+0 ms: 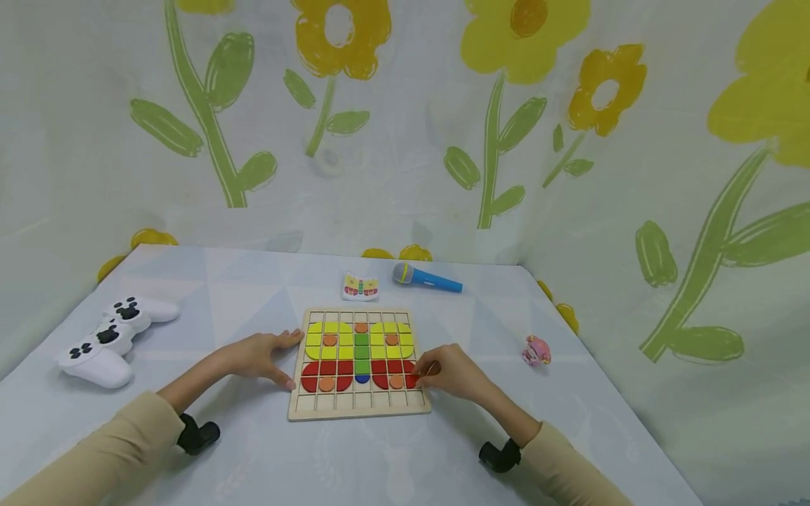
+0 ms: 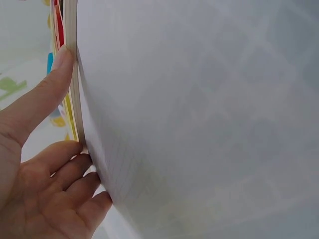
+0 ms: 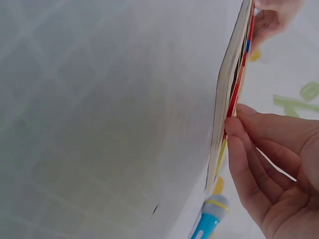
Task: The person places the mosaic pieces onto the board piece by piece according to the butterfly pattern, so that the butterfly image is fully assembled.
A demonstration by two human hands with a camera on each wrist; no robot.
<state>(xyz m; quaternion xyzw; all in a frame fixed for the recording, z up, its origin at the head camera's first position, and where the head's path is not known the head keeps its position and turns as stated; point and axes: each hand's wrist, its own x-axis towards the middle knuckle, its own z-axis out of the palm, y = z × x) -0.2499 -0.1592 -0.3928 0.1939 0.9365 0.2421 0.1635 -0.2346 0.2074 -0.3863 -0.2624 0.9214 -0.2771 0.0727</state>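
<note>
A square wooden grid board [image 1: 354, 407] lies on the table, filled with coloured pieces in a butterfly pattern: yellow upper wings, red lower wings, a green body and orange round spots. At its left edge my left hand [image 1: 264, 357] rests with thumb and fingers spread; the left wrist view shows the thumb [image 2: 62, 59] against the board's side. My right hand [image 1: 457, 374] is at the right edge, thumb and forefinger pinching a red piece [image 3: 232, 104] at the lower right wing. The fingers hide most of that piece.
Behind the board are a small card [image 1: 361, 287] with the same butterfly picture and a blue toy microphone [image 1: 430, 278]. A white game controller [image 1: 117, 341] lies at the left. To the right sits a small pink toy [image 1: 536, 351]. Flower-printed cloth hangs behind the table.
</note>
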